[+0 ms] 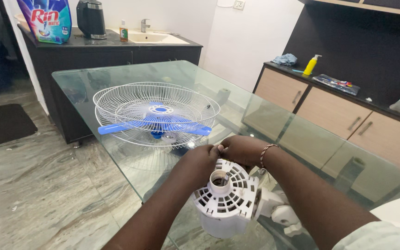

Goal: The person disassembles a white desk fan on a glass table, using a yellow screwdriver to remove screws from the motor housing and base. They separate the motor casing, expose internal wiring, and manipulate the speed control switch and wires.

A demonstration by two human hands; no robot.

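Head view: both hands [199,163] [242,149] grip far rim, white motor housing [228,201].

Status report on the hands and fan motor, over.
Both hands, left hand and right hand, gripping the white motor housing's far edge. Fan guard beyond, apart.

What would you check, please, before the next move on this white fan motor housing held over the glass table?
1. Both hands on the motor housing: ok, left hand and right hand meet at its far rim.
2. Shaft exposed in the centre hub: ok.
3. Housing resting on the glass table: cannot tell.
4. Wire guard clear of the hands: ok, it lies farther back.
5. Blue blade out of the way: ok, under the guard.
6. Loose fasteners near the hands: cannot tell.
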